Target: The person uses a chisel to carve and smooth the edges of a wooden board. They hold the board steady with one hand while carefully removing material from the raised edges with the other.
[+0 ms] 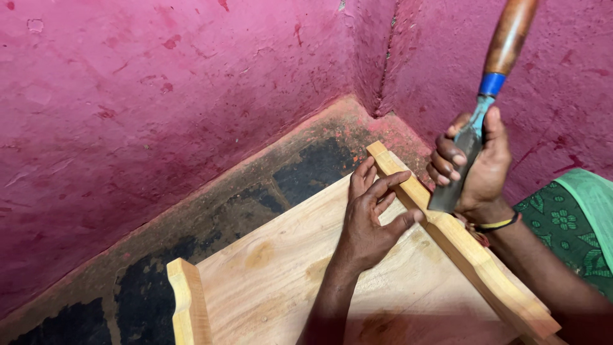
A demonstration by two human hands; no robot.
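The right hand [476, 169] grips a chisel [476, 121] by its metal blade, fingers wrapped tight, the brown wooden handle with its blue collar pointing up past the pink wall [159, 96]. The blade's edge sits just above the raised wooden rail [460, 246], at its outer side. The left hand [370, 217] rests spread and flat on the wooden panel [268, 281], holding nothing, fingertips touching the rail's inner side just beside the blade. A second rail [185, 300] stands at the panel's far edge, above the dark floor [147, 300].
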